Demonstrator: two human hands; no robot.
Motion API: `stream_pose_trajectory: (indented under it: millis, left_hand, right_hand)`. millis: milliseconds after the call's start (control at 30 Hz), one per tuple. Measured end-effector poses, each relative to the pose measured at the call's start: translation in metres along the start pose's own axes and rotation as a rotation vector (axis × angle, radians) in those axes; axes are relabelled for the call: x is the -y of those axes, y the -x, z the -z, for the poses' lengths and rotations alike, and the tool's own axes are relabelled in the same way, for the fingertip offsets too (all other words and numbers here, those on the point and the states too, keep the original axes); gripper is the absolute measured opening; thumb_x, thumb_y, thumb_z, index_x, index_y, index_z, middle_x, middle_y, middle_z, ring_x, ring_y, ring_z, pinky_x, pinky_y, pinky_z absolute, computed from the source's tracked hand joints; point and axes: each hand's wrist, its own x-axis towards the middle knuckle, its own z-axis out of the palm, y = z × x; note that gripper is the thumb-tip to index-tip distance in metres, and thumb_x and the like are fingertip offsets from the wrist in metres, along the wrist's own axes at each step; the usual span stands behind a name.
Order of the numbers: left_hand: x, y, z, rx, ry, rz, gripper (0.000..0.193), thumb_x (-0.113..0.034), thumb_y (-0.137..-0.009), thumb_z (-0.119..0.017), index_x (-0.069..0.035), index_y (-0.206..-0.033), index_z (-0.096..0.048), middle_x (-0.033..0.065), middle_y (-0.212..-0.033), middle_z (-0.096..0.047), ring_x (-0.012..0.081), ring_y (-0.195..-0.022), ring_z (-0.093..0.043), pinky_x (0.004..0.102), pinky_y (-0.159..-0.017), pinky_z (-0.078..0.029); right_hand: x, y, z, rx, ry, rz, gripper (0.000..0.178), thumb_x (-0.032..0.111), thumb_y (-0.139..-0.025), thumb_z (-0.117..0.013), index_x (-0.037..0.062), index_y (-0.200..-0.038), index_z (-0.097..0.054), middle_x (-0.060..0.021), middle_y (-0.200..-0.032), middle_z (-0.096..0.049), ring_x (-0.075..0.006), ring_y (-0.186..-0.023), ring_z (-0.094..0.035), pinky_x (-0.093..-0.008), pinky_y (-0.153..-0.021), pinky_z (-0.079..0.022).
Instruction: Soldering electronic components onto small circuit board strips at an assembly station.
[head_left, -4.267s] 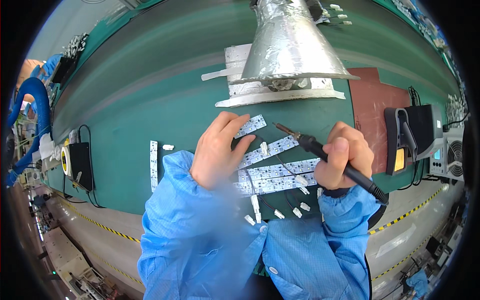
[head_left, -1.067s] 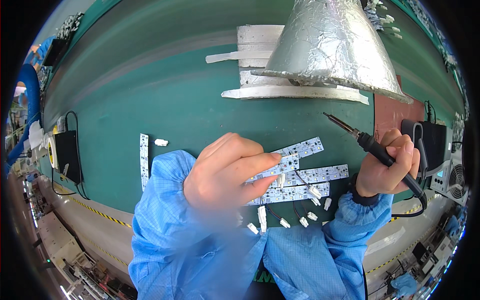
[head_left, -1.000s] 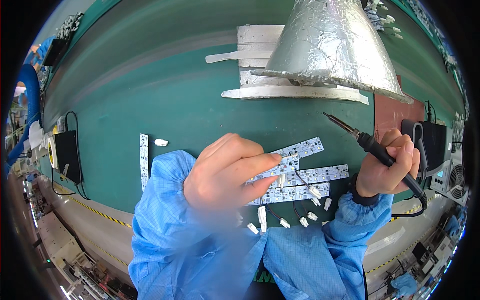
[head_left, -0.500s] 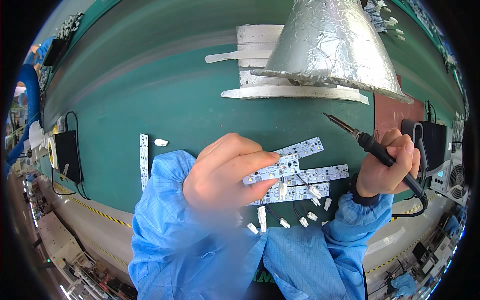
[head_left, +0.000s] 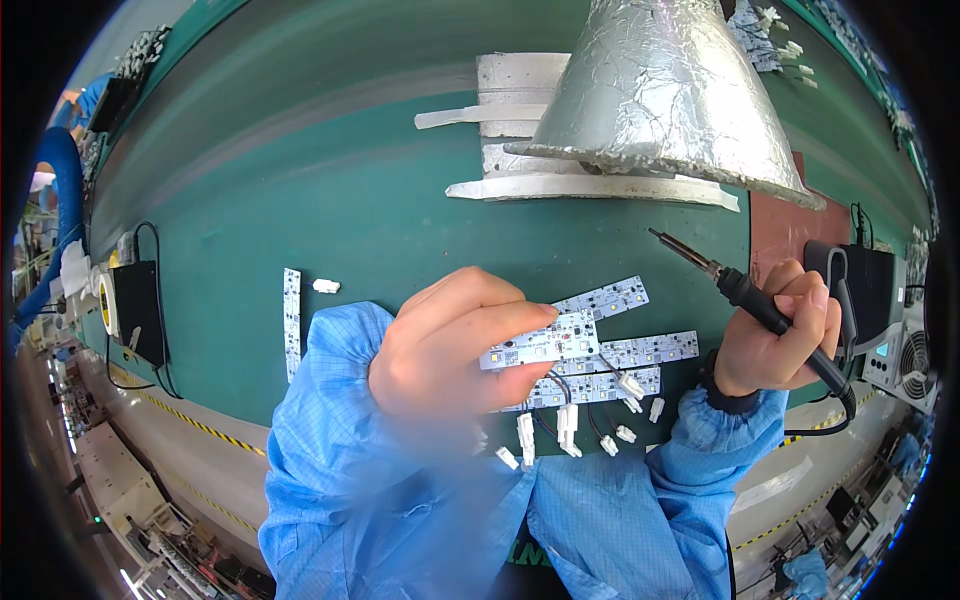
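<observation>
A short white circuit board strip (head_left: 545,341) with small components is pinched between the thumb and fingers of my left hand (head_left: 450,335). Dark wires run from it to a white plug connector (head_left: 568,428) hanging below. Under and behind it, more white circuit board strips (head_left: 650,349) lie fanned on the green mat, with several white connectors (head_left: 608,444) on short wires along their near side. My right hand (head_left: 775,335) grips a black soldering iron (head_left: 745,295), its metal tip pointing up and left, apart from the boards.
A foil-covered cone (head_left: 670,100) stands at the back over white strips (head_left: 580,187). At left lie a single board strip (head_left: 292,325), a loose connector (head_left: 326,286) and a black device (head_left: 135,310). A dark soldering station (head_left: 865,285) sits at right; the green mat (head_left: 250,220) covers the bench.
The held circuit board strip has tilted slightly, and its connector has swung lower toward me. My right hand and the soldering iron have stayed nearly still.
</observation>
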Motion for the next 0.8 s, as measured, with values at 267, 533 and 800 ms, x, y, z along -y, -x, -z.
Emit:
stream_pose_trajectory:
  millis: [267, 533, 800]
  left_hand:
    - [-0.0002, -0.0004, -0.0014, -0.016, 0.029, 0.036, 0.034, -0.019, -0.082, -0.079, 0.005, -0.106, -0.070, 0.0162, -0.090, -0.064, 0.0223, -0.072, -0.062, 0.0310, -0.060, -0.048]
    - [-0.0019, -0.0004, -0.0006, -0.019, 0.045, 0.055, 0.028, -0.014, -0.085, -0.075, 0.005, -0.104, -0.070, 0.0168, -0.090, -0.065, 0.0233, -0.072, -0.062, 0.0313, -0.062, -0.049]
    - [-0.0021, -0.0009, -0.0003, -0.015, 0.043, 0.061, 0.027, -0.011, -0.083, -0.074, 0.005, -0.104, -0.070, 0.0166, -0.090, -0.065, 0.0235, -0.072, -0.062, 0.0316, -0.062, -0.049]
  right_hand:
    - [-0.0001, 0.0004, 0.0011, -0.002, 0.002, -0.012, 0.031, 0.009, -0.089, -0.049, 0.0047, -0.062, -0.035, -0.0049, -0.053, -0.029, -0.0115, -0.047, -0.023, -0.0301, -0.047, -0.020]
    - [-0.0009, -0.0004, 0.0018, 0.002, 0.006, 0.006, 0.032, 0.010, -0.089, -0.049, 0.0047, -0.061, -0.035, -0.0044, -0.053, -0.028, -0.0114, -0.046, -0.024, -0.0298, -0.047, -0.020]
    - [-0.0003, 0.0003, 0.0031, 0.003, 0.013, -0.025, 0.032, 0.011, -0.090, -0.049, 0.0050, -0.061, -0.035, -0.0043, -0.054, -0.029, -0.0115, -0.047, -0.024, -0.0296, -0.048, -0.020]
